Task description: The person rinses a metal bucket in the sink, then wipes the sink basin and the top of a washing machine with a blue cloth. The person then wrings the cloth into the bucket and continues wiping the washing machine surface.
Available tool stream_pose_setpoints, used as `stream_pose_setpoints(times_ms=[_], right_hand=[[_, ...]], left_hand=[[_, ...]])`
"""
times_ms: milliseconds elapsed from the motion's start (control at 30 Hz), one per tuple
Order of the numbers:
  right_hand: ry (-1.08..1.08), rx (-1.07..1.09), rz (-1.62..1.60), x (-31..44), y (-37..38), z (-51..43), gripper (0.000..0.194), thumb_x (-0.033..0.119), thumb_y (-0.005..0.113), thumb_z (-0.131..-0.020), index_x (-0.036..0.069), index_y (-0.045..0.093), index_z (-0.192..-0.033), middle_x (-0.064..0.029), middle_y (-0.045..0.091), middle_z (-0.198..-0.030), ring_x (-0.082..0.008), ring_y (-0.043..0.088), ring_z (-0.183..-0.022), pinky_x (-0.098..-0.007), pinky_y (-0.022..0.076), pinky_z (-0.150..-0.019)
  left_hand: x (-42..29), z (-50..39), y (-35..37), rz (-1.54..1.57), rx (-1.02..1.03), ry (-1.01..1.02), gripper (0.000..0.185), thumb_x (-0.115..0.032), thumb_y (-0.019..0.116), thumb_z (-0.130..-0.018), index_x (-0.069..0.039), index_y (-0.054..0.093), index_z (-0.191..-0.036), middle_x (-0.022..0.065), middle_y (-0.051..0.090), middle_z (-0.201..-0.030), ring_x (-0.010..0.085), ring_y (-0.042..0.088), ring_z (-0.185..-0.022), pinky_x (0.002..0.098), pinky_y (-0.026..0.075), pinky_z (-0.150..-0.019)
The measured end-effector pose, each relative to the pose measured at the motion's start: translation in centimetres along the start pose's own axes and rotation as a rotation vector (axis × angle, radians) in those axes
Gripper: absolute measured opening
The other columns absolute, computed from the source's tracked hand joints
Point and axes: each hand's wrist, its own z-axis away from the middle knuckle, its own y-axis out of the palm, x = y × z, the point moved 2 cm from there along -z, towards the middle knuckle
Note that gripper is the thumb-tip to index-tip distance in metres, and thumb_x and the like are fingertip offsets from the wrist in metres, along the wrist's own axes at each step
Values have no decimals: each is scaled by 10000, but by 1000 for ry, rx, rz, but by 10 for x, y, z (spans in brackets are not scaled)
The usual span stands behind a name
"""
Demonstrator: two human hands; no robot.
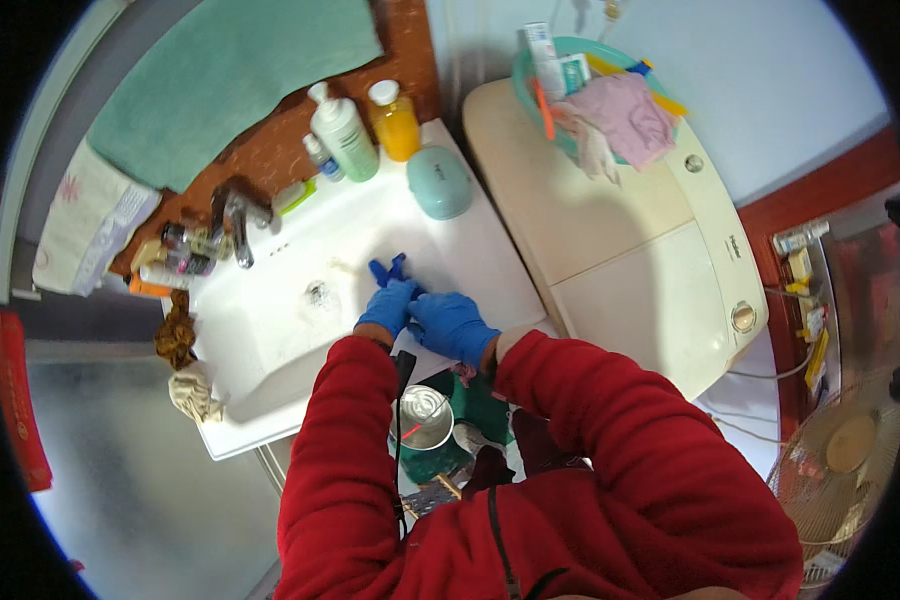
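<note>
Both hands wear blue gloves and meet over the right part of the white washbasin (pixel 300 330). My left hand (pixel 387 307) is closed on a small dark blue cloth (pixel 390 270), whose loose ends stick out beyond the fingers. Close against it, my right hand (pixel 451 324) has bent fingers gripping the cloth's near side. The gloves partly hide the cloth, so its full shape cannot be made out. A metal faucet (pixel 240 229) stands at the basin's back, left of the hands, and the drain (pixel 317 294) lies to their left.
On the basin's rim stand a green pump bottle (pixel 347 142), a yellow bottle (pixel 395 124) and a teal case (pixel 439 184). Right of it is a washing machine (pixel 630 292) bearing a teal basin (pixel 523 75) of cloths. A metal bucket (pixel 423 431) sits below, near the feet; a fan (pixel 840 465) stands right.
</note>
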Motion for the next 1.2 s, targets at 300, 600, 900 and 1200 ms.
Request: stream_pose_setpoints(times_ms=[300, 600, 900, 1200], right_hand=[[28, 46, -459, -6, -27, 6, 697, 382, 677, -872, 216, 384, -1483, -165, 601, -1258, -328, 626, -1085, -388, 498, -907], [67, 378, -1889, 28, -116, 52, 842, 494, 601, -930, 306, 82, -1566, -63, 354, -1501, -248, 425, -1330, -477, 456, -983], [264, -435, -1522, -78, -188, 98, 447, 73, 652, -893, 77, 523, -1321, -84, 643, -1069, -175, 654, -860, -329, 577, -724], [485, -529, -4, -213, -253, 163, 772, 316, 763, -784, 90, 429, -1442, -155, 590, -1286, -353, 543, -1188, -457, 425, -1011]], left_hand=[[-73, 100, -96, 863, 29, -30, 245, -101, 572, -862, 53, 640, -1040, 177, 697, -873, 305, 703, -738, 367, 585, -707], [-182, 145, -86, 1294, -273, 130, 328, -173, 598, -898, -87, 590, -1214, 105, 643, -1149, 242, 620, -1078, 377, 508, -937], [-236, 105, -79, 455, -248, 246, 560, -199, 755, -810, -141, 547, -1327, 207, 304, -1535, 316, 430, -1346, 375, 439, -1037], [-81, 99, -24, -135, -228, -148, 906, -463, 758, -778, -30, 353, -1462, 329, 271, -1508, 427, 267, -1423, 430, 291, -1150]])
